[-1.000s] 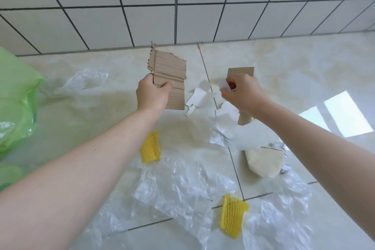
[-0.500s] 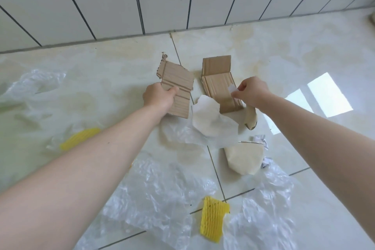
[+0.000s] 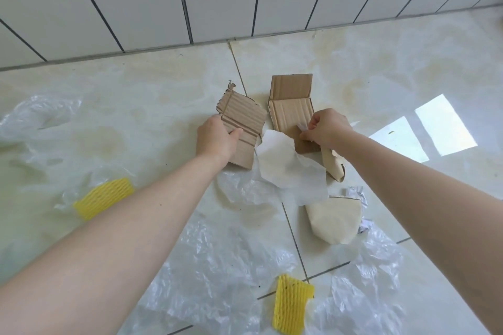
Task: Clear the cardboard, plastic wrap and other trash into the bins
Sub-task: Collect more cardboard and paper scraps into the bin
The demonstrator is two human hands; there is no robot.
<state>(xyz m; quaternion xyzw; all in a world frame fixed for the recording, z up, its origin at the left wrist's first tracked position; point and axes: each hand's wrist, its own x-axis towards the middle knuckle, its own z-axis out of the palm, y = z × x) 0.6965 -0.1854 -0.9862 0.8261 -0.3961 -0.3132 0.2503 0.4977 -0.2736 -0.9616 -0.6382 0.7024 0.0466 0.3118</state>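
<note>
- Head view, looking down at a pale tiled floor where it meets a white tiled wall (image 3: 136, 8).
- Left hand (image 3: 216, 139) grips a torn cardboard piece (image 3: 241, 128), thumb across its front, as it did a second ago.
- Right hand (image 3: 325, 128) has come down since a second ago: then it was raised with a scrap in its fingers; now its fingertips pinch a small pale scrap against a folded cardboard strip (image 3: 292, 114) that appears to lie on the floor.
- A sheet of white paper (image 3: 288, 166) lies between the hands, over the strip's near end.
- The view has swung rightwards; the green bag seen a second ago is out of frame, so no bin shows now.
- Waiting on the floor: clear plastic wrap (image 3: 217, 266), a yellow foam net (image 3: 104, 197) on the left, another foam net (image 3: 292, 304) near the bottom, and a beige paper wrapper (image 3: 334, 221).
- Judgement: the person is gathering cardboard; most trash remains uncollected.
</note>
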